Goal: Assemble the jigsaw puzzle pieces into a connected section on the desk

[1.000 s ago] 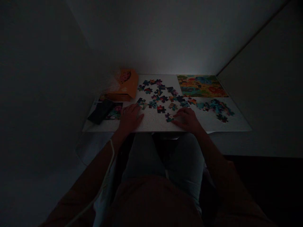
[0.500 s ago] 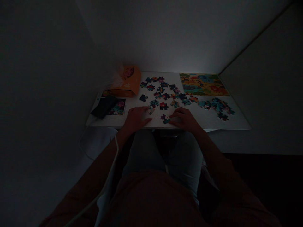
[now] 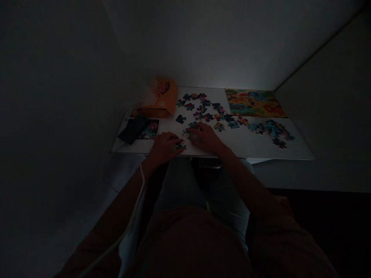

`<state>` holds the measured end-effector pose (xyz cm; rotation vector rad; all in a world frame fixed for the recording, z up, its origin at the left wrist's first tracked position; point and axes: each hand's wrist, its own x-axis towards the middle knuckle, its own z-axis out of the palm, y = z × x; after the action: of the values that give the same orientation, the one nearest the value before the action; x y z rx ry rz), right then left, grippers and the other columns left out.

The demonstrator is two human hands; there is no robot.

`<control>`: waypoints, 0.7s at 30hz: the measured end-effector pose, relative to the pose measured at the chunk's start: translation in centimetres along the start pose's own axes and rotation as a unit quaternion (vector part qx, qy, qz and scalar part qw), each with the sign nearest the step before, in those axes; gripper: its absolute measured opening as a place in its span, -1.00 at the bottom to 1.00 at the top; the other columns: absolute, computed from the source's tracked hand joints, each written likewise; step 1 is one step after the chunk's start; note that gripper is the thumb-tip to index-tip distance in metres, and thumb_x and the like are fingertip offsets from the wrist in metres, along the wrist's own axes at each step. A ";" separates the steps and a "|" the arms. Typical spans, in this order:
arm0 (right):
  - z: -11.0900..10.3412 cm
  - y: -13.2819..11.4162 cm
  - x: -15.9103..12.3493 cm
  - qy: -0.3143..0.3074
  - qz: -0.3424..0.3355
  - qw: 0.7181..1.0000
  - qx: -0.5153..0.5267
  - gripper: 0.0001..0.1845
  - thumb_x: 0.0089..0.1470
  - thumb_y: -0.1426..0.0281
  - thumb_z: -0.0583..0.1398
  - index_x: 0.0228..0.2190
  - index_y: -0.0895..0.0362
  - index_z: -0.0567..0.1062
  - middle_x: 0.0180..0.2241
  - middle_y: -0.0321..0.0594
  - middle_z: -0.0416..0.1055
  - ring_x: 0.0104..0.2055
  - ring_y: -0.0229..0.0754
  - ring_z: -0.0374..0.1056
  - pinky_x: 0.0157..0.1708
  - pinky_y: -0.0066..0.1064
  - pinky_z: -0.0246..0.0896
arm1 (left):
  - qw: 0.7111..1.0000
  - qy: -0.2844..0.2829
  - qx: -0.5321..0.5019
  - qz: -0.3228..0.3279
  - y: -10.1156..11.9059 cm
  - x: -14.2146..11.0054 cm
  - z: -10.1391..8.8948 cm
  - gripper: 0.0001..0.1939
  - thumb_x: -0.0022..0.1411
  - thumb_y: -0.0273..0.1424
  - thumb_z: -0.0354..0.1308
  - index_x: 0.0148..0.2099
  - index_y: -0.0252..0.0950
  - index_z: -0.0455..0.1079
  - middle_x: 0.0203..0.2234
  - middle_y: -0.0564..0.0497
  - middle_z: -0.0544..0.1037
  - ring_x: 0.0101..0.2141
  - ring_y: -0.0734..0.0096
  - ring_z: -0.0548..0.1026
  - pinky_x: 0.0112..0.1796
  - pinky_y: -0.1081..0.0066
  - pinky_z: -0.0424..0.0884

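Observation:
My left hand [image 3: 164,150] rests at the table's front edge. Its thumb and fingers close around a dark puzzle piece with pale spots [image 3: 181,145], which lies flat or nearly so. Just beyond that, a lighter puzzle piece [image 3: 186,134] is at the fingertips of my right hand [image 3: 206,138], whose fingers are bent and pinch at it. The right hand covers part of the table behind it, and a teal puzzle piece [image 3: 192,124] peeks out past its fingers. Dim light blurs the pieces' details.
Several loose pieces [image 3: 208,117] spread across the middle of the white table [image 3: 246,144]. A heap of pieces [image 3: 274,129] lies right, below a colourful animal picture [image 3: 256,103]. At left are an orange box [image 3: 162,102], a dark flat object [image 3: 133,129] and a picture card [image 3: 150,129].
My right hand has moved left and forward, covering the red piece. The spotted piece that was beside it now sits in my left hand, which has come slightly nearer the table's edge.

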<state>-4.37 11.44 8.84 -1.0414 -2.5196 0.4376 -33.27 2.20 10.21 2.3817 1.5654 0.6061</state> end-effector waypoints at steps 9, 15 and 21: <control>-0.2 1.0 -4.0 0.016 -0.007 0.999 -0.040 -0.54 0.56 0.07 0.34 0.35 -0.18 0.69 0.29 0.08 0.58 0.40 0.36 0.49 0.38 0.32 0.49 | 0.998 0.038 -0.022 -0.055 -1.6 -1.0 -0.7 -0.51 0.46 0.01 0.47 0.28 -0.10 0.70 0.18 -0.14 0.75 0.22 -0.05 0.62 0.31 -0.14 0.51; -2.2 2.5 -9.5 0.066 0.056 0.994 -0.069 -0.62 0.50 0.00 0.38 0.18 -0.13 0.74 0.19 0.11 0.64 0.25 0.42 0.59 0.17 0.38 0.58 | 0.999 0.009 -0.031 -0.027 -1.0 -0.3 -0.2 -0.61 0.52 0.01 0.38 0.27 0.06 0.73 0.19 -0.08 0.77 0.23 -0.03 0.64 0.32 -0.16 0.54; -4.0 4.3 -11.3 0.062 0.094 0.993 -0.044 -0.51 0.40 -0.02 0.45 0.25 -0.18 0.71 0.23 0.13 0.60 0.31 0.51 0.56 0.24 0.48 0.53 | 0.997 -0.050 -0.054 0.027 3.2 3.1 2.4 -0.61 0.58 -0.03 0.30 0.31 0.02 0.69 0.28 -0.09 0.76 0.29 0.02 0.65 0.35 -0.12 0.53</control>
<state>7.38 6.72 8.02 -1.3039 -2.3603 0.3054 -28.45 3.81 10.06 2.3434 1.3955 0.5591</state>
